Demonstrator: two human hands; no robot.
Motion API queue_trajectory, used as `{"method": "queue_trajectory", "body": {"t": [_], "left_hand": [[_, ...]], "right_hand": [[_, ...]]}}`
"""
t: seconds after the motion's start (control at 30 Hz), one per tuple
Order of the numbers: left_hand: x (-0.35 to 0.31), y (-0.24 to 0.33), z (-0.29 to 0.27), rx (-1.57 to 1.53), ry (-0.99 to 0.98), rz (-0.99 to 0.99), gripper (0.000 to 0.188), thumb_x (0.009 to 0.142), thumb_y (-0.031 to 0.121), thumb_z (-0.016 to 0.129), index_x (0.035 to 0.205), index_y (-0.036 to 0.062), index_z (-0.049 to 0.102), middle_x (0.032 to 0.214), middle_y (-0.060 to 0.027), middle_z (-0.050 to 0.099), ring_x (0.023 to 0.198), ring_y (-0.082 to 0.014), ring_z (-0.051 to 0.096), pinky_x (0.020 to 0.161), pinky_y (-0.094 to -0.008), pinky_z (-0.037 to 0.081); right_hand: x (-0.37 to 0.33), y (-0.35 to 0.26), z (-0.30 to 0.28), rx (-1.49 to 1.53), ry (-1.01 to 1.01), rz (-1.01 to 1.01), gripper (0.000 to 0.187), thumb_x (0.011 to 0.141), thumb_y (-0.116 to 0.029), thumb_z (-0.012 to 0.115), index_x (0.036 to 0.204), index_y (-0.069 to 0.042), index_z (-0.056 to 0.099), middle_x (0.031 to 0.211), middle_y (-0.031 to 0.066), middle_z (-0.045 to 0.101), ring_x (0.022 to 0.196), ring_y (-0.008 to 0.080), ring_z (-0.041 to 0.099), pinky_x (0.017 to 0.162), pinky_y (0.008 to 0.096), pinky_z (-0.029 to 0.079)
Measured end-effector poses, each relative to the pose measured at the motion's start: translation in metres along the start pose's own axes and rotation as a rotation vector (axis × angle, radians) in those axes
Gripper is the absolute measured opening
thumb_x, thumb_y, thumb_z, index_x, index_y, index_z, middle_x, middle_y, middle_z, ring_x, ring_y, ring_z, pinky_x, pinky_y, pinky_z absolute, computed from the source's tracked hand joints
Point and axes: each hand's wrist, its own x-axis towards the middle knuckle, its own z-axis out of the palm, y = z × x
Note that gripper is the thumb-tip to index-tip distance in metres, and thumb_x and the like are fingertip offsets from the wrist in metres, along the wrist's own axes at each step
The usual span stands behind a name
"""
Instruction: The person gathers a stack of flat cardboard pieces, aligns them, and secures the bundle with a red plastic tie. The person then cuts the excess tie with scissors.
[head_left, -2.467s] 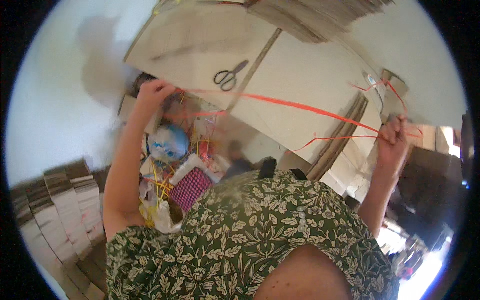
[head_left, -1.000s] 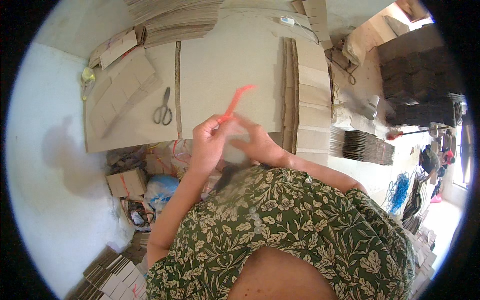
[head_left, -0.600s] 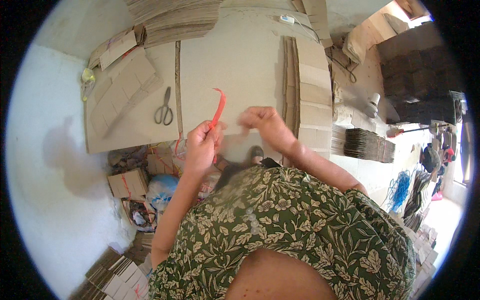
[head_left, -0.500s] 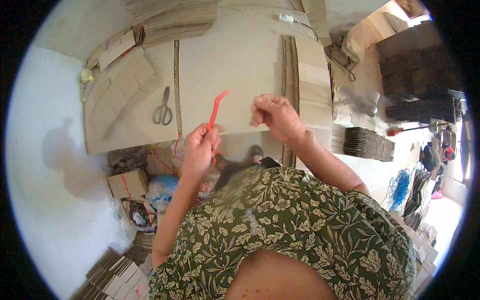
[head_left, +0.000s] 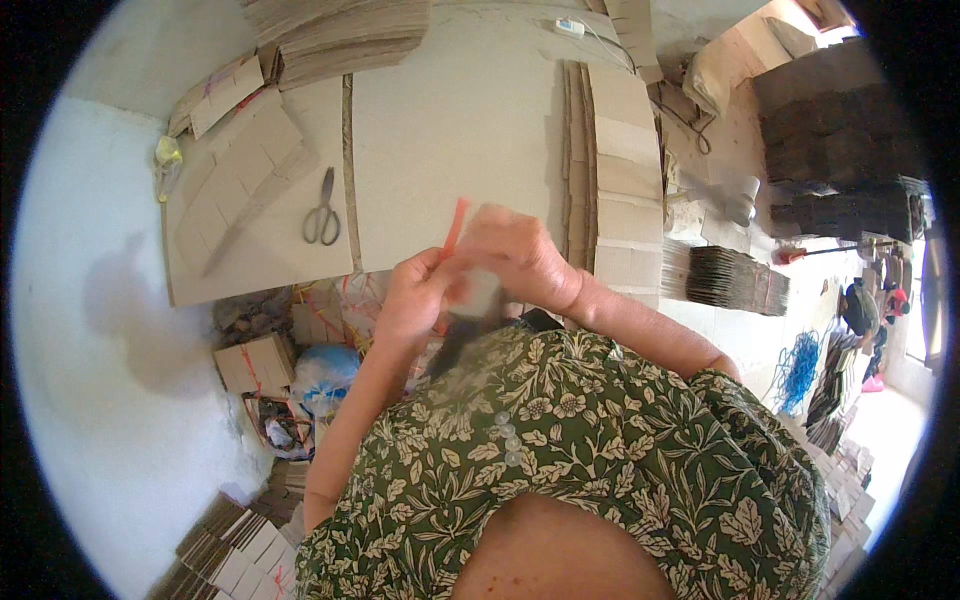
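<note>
The left hand [head_left: 415,300] and right hand [head_left: 520,258] meet at chest height, fingers pinching a thin red plastic strap [head_left: 455,222] whose free end pokes up above the grip. Beyond it lie flat brown cardboard sheets [head_left: 450,130]; steel scissors [head_left: 322,208] lie well left of the grip.

Scissors [head_left: 321,210] on flat cardboard sheet [head_left: 455,130] at 11 o'clock; cardboard stack [head_left: 340,35] at 12; blue cord [head_left: 797,368] at 3.
</note>
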Motion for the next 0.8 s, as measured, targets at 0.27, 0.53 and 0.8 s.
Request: {"method": "queue_trajectory", "body": {"t": [0.27,0.53,0.8], "left_hand": [[0.002,-0.007,0.002,0.179,-0.033,0.178,0.024,0.100,0.016,0.049,0.094,-0.0010,0.064,0.063,-0.0008,0.059,0.052,-0.0054,0.043,0.050,-0.0211,0.036],[0.002,-0.011,-0.003,0.076,0.044,0.161,0.025,0.100,0.019,0.049,0.095,-0.0004,0.063,0.060,0.0030,0.048,0.054,-0.0049,0.039,0.049,-0.0216,0.031],[-0.004,-0.010,-0.004,0.194,0.157,0.286,0.023,0.097,0.016,0.053,0.080,0.0007,0.059,0.059,0.0046,0.044,0.054,-0.0044,0.038,0.048,-0.0235,0.029]], "right_hand": [[-0.003,0.008,0.003,1.429,0.406,0.808,0.018,0.099,-0.017,0.046,0.088,-0.005,0.054,0.081,0.0058,0.058,0.080,0.0210,0.059,0.081,0.0396,0.049],[-0.006,0.018,-0.015,1.276,0.441,0.855,0.016,0.095,-0.018,0.055,0.085,-0.006,0.054,0.065,-0.0022,0.043,0.063,0.0151,0.048,0.068,0.0335,0.045],[-0.009,0.044,-0.046,-0.631,0.314,0.052,0.006,0.077,-0.008,0.064,0.074,-0.012,0.068,0.061,0.0073,0.048,0.058,0.0248,0.053,0.058,0.0355,0.043]]}}
